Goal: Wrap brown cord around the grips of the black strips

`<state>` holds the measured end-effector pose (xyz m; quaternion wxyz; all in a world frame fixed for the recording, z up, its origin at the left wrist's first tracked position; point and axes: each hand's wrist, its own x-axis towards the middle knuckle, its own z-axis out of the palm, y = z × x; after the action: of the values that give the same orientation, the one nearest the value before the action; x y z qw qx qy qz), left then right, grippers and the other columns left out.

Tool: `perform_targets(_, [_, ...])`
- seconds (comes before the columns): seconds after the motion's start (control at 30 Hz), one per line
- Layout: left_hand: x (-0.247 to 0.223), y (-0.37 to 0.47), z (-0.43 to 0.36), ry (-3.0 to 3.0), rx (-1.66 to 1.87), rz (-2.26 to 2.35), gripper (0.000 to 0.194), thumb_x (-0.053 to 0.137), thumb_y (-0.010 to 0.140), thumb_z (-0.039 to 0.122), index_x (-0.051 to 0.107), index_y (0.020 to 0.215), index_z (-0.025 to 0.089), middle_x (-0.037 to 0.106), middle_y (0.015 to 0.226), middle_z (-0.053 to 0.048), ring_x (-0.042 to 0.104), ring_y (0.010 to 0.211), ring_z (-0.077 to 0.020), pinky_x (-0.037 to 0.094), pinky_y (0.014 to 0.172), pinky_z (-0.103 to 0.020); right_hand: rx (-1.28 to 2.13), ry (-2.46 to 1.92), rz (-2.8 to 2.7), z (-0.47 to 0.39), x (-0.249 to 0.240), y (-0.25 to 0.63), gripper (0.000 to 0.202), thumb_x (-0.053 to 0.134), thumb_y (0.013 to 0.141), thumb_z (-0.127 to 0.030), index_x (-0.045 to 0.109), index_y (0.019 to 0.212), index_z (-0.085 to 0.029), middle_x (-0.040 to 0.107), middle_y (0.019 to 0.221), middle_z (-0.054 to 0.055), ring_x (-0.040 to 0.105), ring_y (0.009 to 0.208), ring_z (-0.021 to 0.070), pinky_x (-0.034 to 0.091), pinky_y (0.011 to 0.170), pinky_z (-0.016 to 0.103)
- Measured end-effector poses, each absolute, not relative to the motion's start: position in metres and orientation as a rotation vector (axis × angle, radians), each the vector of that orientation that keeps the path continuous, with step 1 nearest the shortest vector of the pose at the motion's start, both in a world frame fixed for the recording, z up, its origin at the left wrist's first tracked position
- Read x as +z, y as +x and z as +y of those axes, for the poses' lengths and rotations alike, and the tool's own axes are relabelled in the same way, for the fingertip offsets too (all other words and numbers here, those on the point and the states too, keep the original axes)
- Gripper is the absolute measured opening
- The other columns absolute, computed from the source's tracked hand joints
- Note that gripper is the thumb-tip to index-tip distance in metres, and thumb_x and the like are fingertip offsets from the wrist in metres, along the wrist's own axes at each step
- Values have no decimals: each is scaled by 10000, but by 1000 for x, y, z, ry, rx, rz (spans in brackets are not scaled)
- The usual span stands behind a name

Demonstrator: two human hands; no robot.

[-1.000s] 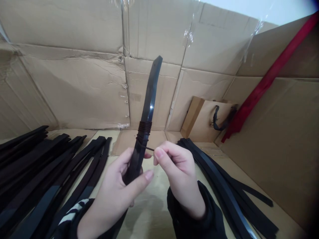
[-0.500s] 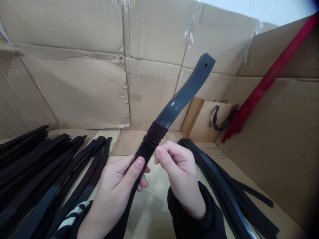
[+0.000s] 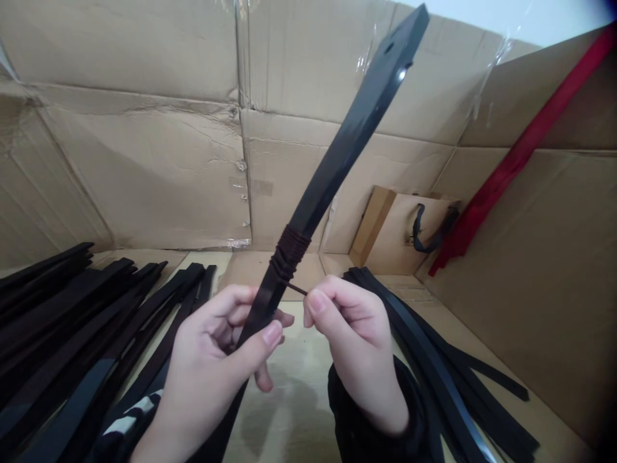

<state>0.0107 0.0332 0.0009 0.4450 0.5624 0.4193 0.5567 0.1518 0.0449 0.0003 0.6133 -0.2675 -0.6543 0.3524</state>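
A long dark strip (image 3: 332, 173) slants up to the right, with a hole near its top end. Dark brown cord (image 3: 290, 249) is wound round its middle in several turns. My left hand (image 3: 226, 347) holds the strip below the winding, thumb across the front and fingers behind. From the winding a short length of cord (image 3: 297, 289) runs taut to my right hand (image 3: 344, 337), which pinches it between thumb and forefinger, just right of the strip.
Several dark strips (image 3: 62, 321) lie at the left, and more dark strips (image 3: 424, 341) at the right. A paper bag (image 3: 395, 225) stands at the back right by a red strip (image 3: 520, 148). Cardboard walls (image 3: 168, 167) enclose the table (image 3: 284, 399).
The strip has turned about its length and reaches higher in view. My left thumb has shifted down. My right hand has drawn slightly away to the right, and cord now spans the gap.
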Motion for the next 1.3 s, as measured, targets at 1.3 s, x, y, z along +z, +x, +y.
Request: perform_targets(1.3, [-10, 7, 41, 1433, 1165, 1028, 280, 569, 830, 421, 558, 698, 174, 572, 503, 41, 525, 391, -79, 425, 397, -167, 773, -687, -1470, 49, -1, 152, 306, 555, 873, -304, 535, 588, -194, 409, 509, -54, 360, 475, 78, 321, 441, 208])
